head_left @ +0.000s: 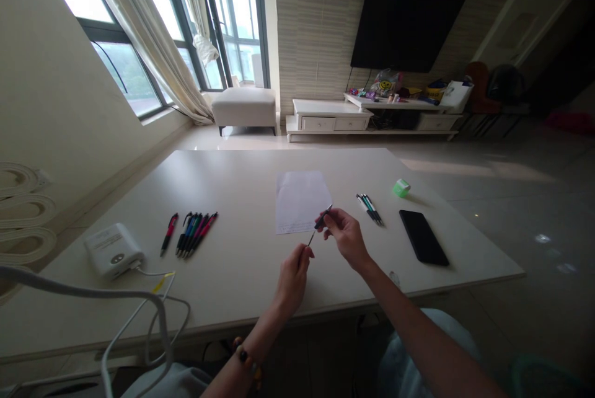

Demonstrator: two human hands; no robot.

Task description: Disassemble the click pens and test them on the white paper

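My left hand (294, 271) is closed in a pinch on a thin dark stick that looks like a pen refill (311, 238). Its upper end points at the dark pen barrel (321, 219), which the fingers of my right hand (348, 235) grip at a slant. Whether the refill's tip is inside the barrel is too small to tell. Just beyond both hands lies a white sheet of paper (300, 196), with faint lines of writing along its near edge. Three pens (369, 209) lie to the right of the paper.
Several pens (195, 234) lie in a row at the left, with a red and black pen (169, 234) beside them. A white power adapter (114, 250) with a looping cable (160, 299) sits farther left. At the right are a black phone (423, 237) and a small green box (401, 188).
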